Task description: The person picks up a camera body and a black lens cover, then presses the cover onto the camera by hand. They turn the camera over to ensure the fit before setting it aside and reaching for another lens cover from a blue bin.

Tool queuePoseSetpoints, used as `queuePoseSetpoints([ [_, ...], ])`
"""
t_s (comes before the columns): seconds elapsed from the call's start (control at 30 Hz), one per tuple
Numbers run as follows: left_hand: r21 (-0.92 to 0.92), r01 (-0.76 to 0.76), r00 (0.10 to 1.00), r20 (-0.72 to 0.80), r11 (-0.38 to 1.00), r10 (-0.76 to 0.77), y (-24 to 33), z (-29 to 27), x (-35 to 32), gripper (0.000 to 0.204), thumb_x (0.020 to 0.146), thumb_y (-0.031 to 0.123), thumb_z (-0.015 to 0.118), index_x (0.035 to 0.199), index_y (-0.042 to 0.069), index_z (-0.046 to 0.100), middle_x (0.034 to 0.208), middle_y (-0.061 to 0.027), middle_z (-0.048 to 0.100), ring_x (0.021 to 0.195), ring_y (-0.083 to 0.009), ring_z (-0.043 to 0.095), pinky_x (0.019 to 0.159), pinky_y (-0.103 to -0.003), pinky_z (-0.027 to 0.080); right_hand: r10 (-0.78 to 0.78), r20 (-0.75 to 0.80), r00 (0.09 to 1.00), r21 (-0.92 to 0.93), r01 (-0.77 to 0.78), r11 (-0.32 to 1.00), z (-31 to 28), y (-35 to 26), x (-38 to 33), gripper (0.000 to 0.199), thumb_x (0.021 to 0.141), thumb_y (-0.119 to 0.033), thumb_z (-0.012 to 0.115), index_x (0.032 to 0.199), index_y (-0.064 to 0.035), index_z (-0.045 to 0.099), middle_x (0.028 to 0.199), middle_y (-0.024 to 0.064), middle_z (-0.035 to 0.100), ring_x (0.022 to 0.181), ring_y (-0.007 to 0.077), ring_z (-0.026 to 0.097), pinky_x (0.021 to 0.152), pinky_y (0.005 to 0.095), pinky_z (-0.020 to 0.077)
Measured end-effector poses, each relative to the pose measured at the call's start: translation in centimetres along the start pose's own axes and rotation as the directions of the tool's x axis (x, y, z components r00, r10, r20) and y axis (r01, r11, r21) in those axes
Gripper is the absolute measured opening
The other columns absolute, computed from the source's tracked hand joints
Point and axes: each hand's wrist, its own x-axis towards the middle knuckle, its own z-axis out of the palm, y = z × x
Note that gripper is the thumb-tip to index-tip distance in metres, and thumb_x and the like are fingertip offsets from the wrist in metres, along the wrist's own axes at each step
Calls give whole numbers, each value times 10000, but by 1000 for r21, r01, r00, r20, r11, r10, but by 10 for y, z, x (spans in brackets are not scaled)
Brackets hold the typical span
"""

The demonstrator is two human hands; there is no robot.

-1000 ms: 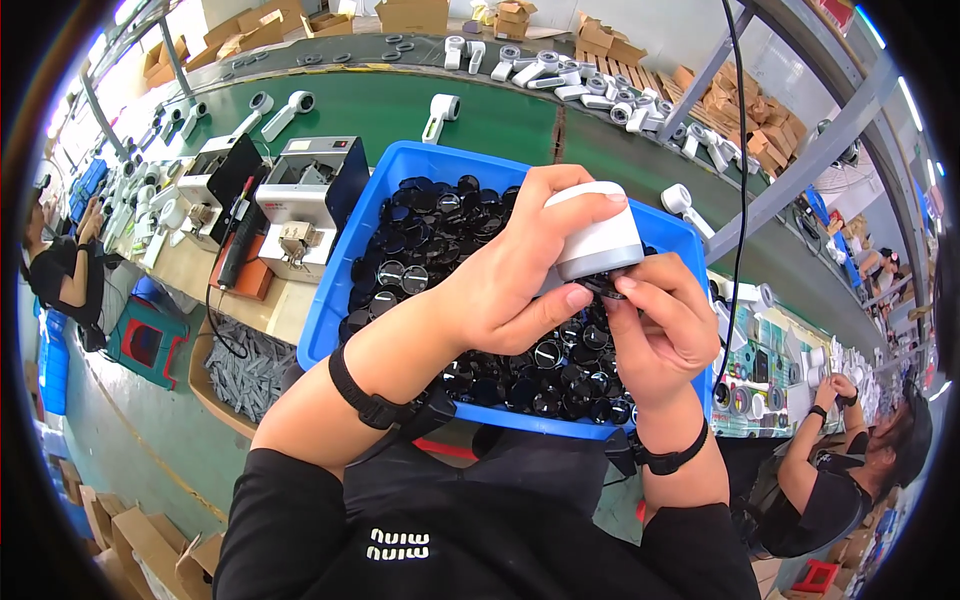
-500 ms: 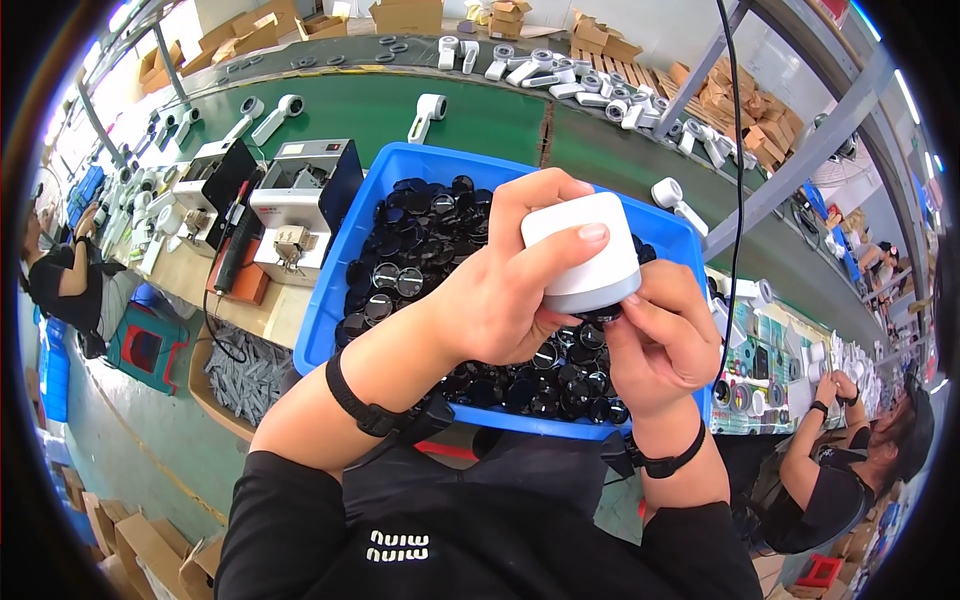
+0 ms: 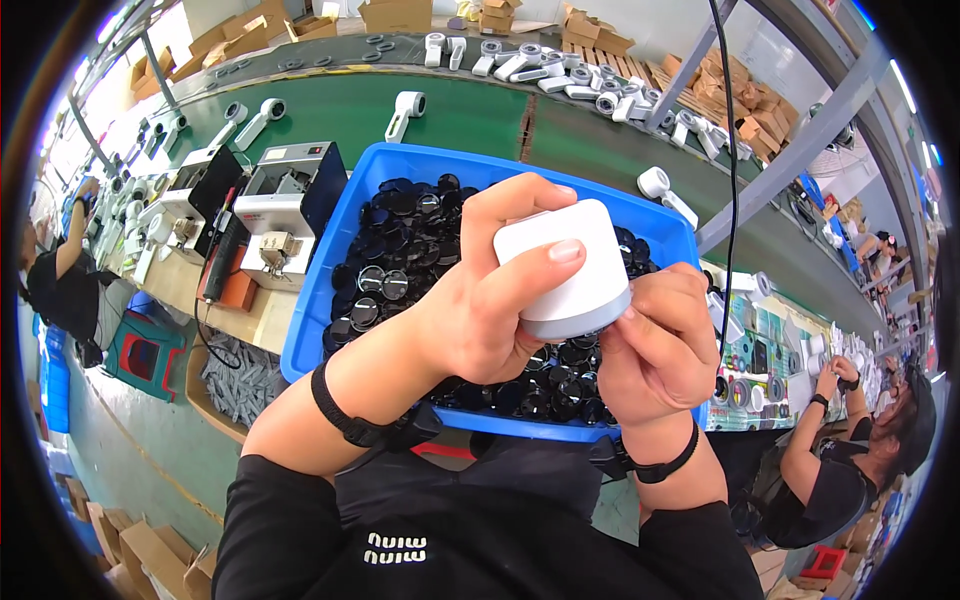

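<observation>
My left hand [image 3: 480,300] grips a white rounded-square housing [image 3: 575,265] with a light grey lower rim, its thumb lying across the white top. At the housing's right lower edge, my right hand [image 3: 660,345] has its fingers curled and thumb and forefinger pinched. Whatever lies in that pinch is hidden. Both hands are above a blue bin [image 3: 315,285] heaped with glossy black round discs [image 3: 400,220]. The housing's underside is out of sight.
Two bench machines [image 3: 285,205] stand left of the bin, with a carton of grey parts [image 3: 240,375] below. Beyond runs a green conveyor [image 3: 465,115] carrying white handled units [image 3: 405,115]. A black cable [image 3: 735,180] hangs at right. Co-workers sit on either side.
The housing and both hands have shifted slightly left and down in the picture. The black piece that showed beneath the housing by my right fingertips is now hidden.
</observation>
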Motion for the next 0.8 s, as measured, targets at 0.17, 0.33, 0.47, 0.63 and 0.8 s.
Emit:
queuePoseSetpoints([
  [0.17,-62,25,1000,7,998,-24,1,1,-2,798,908,-20,738,1541,153,284,1414,-341,365,1051,-393,700,778,-425,663,11,-25,1000,9,-11,1000,1,-2,1,422,652,60,882,1029,-94,768,971,36,696,838,224,669,732,359,467],
  [0.33,-70,40,999,-4,997,-41,5,3,1,692,984,55,658,1554,150,276,1424,-334,364,1073,-389,692,781,-423,659,13,-36,999,-38,-14,999,-1,-5,1,424,649,50,893,1022,-119,783,1028,51,694,943,253,653,757,352,506],
  [0.47,-38,31,996,81,999,-28,1,-3,2,573,1079,244,539,1561,86,274,1398,-327,412,1084,-361,651,862,-447,589,43,-23,999,-13,-44,999,0,-1,-2,386,695,9,896,1027,-113,743,1142,98,687,1026,291,642,821,364,537],
  [0.63,-324,251,967,111,912,-227,14,0,5,588,1024,197,610,1522,3,366,1345,-275,491,1179,-393,504,1053,-484,423,149,-50,988,131,-142,981,10,7,-8,391,912,-214,827,1169,-85,563,1330,233,631,1149,373,633,986,461,510],
  [0.8,-534,354,935,191,768,-298,10,3,-1,601,1066,257,580,1550,23,311,1400,-203,472,1245,-318,497,1104,-450,386,77,-91,993,112,-67,991,13,11,-13,405,924,-240,814,1198,-82,563,1344,232,624,1183,394,639,1014,477,507],
])
